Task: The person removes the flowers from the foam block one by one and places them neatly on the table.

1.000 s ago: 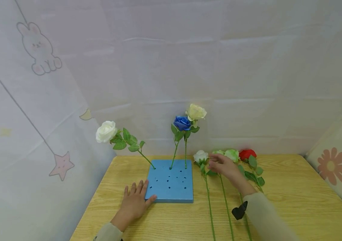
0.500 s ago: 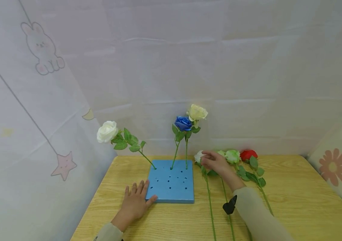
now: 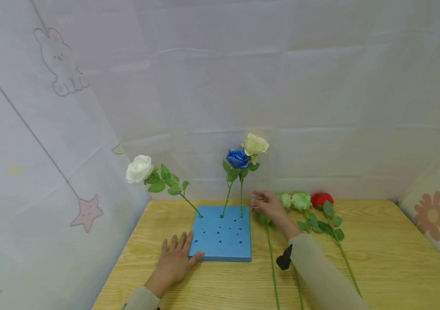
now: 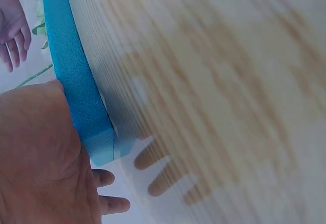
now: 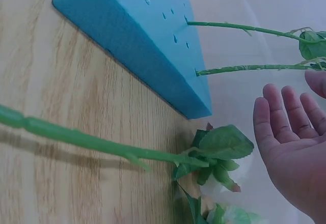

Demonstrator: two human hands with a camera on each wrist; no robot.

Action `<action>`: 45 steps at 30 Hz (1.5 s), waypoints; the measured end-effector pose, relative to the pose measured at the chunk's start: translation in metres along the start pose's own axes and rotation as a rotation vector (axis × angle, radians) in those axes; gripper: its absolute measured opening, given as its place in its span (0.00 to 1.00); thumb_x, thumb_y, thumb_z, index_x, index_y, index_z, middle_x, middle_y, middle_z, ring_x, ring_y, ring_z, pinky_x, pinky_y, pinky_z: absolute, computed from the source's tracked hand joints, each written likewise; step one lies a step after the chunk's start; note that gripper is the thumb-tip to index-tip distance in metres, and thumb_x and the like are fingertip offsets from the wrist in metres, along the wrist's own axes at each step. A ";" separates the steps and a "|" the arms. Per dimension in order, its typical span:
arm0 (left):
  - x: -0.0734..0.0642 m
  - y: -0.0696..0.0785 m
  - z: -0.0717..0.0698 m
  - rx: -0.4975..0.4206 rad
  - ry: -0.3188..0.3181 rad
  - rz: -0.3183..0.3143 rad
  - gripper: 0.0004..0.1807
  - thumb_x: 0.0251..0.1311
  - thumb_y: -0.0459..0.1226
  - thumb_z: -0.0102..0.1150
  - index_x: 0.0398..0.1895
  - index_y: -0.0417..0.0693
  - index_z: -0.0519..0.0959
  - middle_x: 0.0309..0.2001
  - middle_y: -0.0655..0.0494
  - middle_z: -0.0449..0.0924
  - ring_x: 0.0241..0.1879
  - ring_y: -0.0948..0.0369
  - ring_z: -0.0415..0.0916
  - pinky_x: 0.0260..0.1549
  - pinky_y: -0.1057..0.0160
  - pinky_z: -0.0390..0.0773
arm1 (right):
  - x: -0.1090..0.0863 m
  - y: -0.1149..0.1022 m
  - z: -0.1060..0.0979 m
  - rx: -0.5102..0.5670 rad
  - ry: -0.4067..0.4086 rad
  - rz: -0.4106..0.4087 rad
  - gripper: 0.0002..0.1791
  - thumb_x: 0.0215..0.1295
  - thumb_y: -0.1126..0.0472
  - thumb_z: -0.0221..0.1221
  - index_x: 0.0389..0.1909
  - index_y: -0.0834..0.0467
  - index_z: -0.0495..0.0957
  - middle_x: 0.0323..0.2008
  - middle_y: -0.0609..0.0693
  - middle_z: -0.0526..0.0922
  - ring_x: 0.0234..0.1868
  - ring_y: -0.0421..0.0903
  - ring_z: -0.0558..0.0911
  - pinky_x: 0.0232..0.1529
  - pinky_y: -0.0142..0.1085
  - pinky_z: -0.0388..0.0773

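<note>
My left hand (image 3: 174,260) rests with spread fingers at the left edge of a blue foam board (image 3: 220,249) full of small holes. Three artificial roses stand in its back holes: a white rose (image 3: 139,169) leaning left, a blue rose (image 3: 237,159) and a pale yellow rose (image 3: 256,144). Right of the board, my right hand (image 3: 269,206) is over the head of a lying rose, hiding its bloom in the head view; its green stem (image 3: 272,262) runs toward the front. In the right wrist view the right hand's fingers (image 5: 277,114) are loosely extended, holding nothing.
Farther right on the wooden table (image 3: 390,258) lie green-white roses (image 3: 301,201) and a red rose (image 3: 322,199), stems toward the front. A pale printed cloth (image 3: 320,86) hangs close behind the table and along both sides.
My right hand has moved left from above the green-white roses to over the lying white rose's head, now covering it. The left hand has stayed at the board.
</note>
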State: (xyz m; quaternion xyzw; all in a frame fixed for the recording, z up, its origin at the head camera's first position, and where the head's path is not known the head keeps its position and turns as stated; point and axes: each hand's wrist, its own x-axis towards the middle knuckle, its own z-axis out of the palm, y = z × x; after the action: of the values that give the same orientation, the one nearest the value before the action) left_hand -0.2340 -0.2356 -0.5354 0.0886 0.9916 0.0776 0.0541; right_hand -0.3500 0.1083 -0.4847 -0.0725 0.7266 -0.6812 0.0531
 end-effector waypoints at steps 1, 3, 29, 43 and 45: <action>0.000 0.000 0.000 -0.001 -0.002 0.001 0.50 0.68 0.72 0.32 0.83 0.53 0.47 0.80 0.45 0.51 0.77 0.36 0.47 0.71 0.28 0.39 | 0.001 0.000 0.002 0.002 0.005 0.001 0.25 0.74 0.63 0.60 0.70 0.62 0.71 0.55 0.63 0.79 0.57 0.64 0.80 0.62 0.57 0.75; 0.000 0.000 -0.001 -0.001 -0.002 0.002 0.50 0.68 0.73 0.32 0.83 0.53 0.47 0.80 0.45 0.51 0.77 0.36 0.47 0.71 0.28 0.39 | 0.003 0.001 0.004 0.003 0.010 -0.002 0.25 0.74 0.62 0.61 0.69 0.61 0.72 0.54 0.61 0.79 0.57 0.63 0.80 0.62 0.56 0.75; -0.002 0.000 -0.004 -0.017 -0.009 0.015 0.50 0.69 0.72 0.34 0.83 0.51 0.49 0.79 0.44 0.53 0.77 0.36 0.49 0.70 0.27 0.41 | 0.024 0.003 0.030 -0.003 -0.034 0.007 0.24 0.75 0.63 0.59 0.69 0.62 0.71 0.60 0.64 0.76 0.60 0.61 0.79 0.63 0.52 0.76; -0.001 -0.001 -0.002 -0.022 -0.013 0.012 0.50 0.68 0.73 0.33 0.83 0.53 0.48 0.79 0.44 0.53 0.77 0.36 0.49 0.71 0.28 0.41 | 0.032 0.012 0.039 -0.015 0.016 0.034 0.23 0.73 0.66 0.59 0.67 0.65 0.72 0.57 0.62 0.79 0.55 0.58 0.81 0.61 0.55 0.77; -0.001 -0.002 -0.002 -0.024 -0.010 0.014 0.50 0.68 0.73 0.33 0.83 0.53 0.48 0.79 0.44 0.53 0.77 0.36 0.49 0.70 0.27 0.41 | 0.033 0.014 0.039 -0.020 0.022 0.027 0.22 0.74 0.66 0.59 0.66 0.66 0.73 0.56 0.62 0.79 0.54 0.57 0.82 0.60 0.54 0.78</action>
State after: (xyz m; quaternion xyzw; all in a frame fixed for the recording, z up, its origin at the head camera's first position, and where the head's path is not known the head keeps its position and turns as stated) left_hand -0.2336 -0.2377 -0.5340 0.0952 0.9896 0.0895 0.0593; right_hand -0.3759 0.0654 -0.5002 -0.0558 0.7347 -0.6740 0.0536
